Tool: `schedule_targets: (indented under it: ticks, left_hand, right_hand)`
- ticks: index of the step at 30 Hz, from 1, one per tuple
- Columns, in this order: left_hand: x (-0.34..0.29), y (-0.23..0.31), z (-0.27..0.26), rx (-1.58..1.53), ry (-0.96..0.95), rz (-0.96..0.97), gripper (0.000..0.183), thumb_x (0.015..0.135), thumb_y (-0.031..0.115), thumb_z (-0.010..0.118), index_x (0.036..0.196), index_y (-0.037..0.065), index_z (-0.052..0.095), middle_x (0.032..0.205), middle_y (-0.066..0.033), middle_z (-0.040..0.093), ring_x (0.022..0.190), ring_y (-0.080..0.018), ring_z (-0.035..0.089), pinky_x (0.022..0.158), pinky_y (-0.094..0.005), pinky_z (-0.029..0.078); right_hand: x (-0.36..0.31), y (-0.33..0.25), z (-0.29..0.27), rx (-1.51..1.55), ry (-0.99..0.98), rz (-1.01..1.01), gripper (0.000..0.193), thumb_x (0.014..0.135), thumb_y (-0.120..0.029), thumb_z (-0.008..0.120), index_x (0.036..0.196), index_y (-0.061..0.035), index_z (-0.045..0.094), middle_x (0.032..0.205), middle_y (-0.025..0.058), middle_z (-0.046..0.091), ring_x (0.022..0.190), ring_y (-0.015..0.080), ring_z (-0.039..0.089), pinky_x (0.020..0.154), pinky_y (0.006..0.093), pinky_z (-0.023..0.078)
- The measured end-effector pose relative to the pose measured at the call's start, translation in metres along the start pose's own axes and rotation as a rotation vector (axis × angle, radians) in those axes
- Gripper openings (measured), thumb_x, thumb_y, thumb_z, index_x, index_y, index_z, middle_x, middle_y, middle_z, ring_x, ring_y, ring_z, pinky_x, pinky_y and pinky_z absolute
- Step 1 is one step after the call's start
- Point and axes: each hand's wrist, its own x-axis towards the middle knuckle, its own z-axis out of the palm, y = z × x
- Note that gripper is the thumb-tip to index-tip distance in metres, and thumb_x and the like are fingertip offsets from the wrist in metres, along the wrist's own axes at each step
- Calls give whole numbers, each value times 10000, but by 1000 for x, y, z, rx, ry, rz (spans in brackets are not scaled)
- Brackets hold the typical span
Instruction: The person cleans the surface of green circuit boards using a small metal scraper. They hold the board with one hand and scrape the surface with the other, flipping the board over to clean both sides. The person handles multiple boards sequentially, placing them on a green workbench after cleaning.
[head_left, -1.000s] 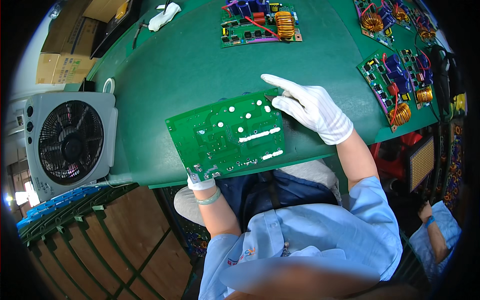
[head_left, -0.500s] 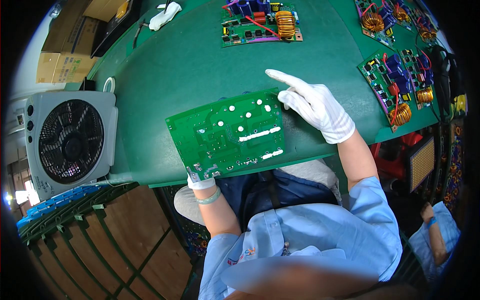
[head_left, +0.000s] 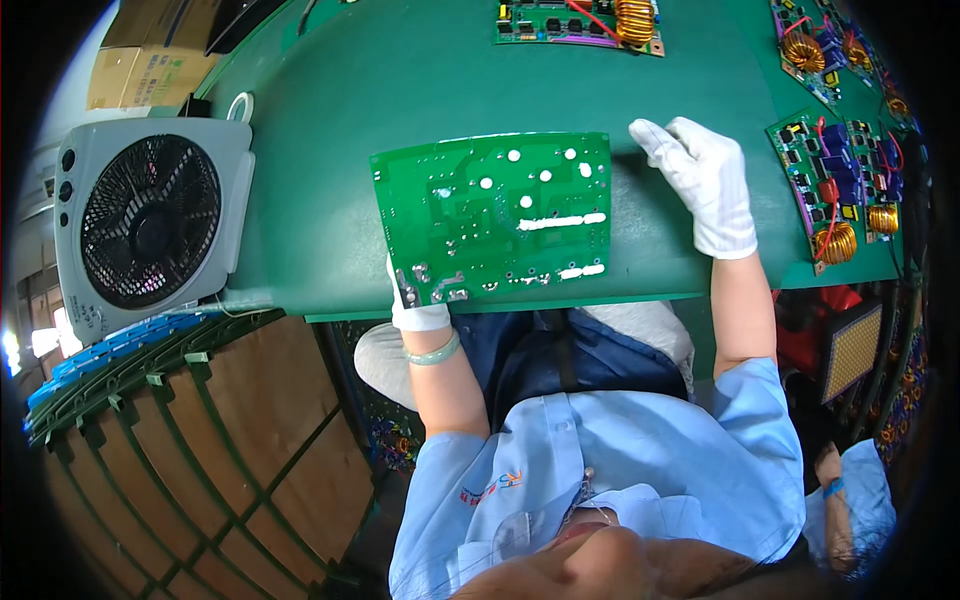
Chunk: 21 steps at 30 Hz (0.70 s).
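Observation:
A green circuit board is held up, solder side facing me, over the near edge of the bench. White round blobs and two white strips mark that side. My left hand, in a white glove, grips the lower left corner; most of its fingers are hidden behind the board. Right of the board, apart from it, is my gloved right hand. Its fingers are bent and drawn together; whether anything small is between them cannot be made out.
Another board with a copper coil lies at the far side of the green bench. Several populated boards lie at the right. A grey box fan stands left, near a cardboard box. Another person's arm shows at lower right.
My right hand has moved right, away from the board's corner, and its outstretched fingers have drawn together. The board has turned more level. The whole view has shifted, too.

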Motion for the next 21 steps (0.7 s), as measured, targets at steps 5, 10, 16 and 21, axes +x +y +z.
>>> schedule_targets:
  ticks: [5, 10, 16, 21]
  left_hand:
    - [2, 0, 0, 89, 33, 19, 230, 1002, 168, 496, 1138, 28, 617, 1034, -112, 670, 874, -223, 665, 707, -371, 578]
    - [9, -16, -20, 114, 54, 16, 228, 1007, 164, 488, 1131, 25, 619, 1025, -112, 672, 862, -222, 667, 696, -369, 580]
    - [22, -40, -49, -9, 86, -73, 236, 1009, 175, 473, 1117, 28, 623, 998, -115, 681, 818, -223, 678, 656, -362, 586]
    - [20, -42, -52, -105, 125, -118, 244, 1011, 184, 461, 1105, 31, 626, 976, -118, 689, 781, -223, 686, 623, -357, 590]
  right_hand:
    - [3, -2, -8, 240, -114, 259, 200, 885, -250, 694, 870, -53, 727, 673, 85, 627, 577, 199, 620, 548, 315, 474]
    - [-5, 19, 11, 338, 23, 207, 202, 882, -204, 720, 926, -9, 696, 750, 61, 696, 649, 153, 662, 627, 282, 523]
    - [7, 0, 13, 605, 247, 436, 238, 948, -154, 684, 1098, 29, 655, 1053, 63, 718, 919, 77, 633, 849, 234, 495]
    - [8, 20, 23, 511, 58, 515, 263, 959, -193, 674, 1156, -19, 664, 1063, 34, 710, 922, 73, 602, 842, 232, 482]
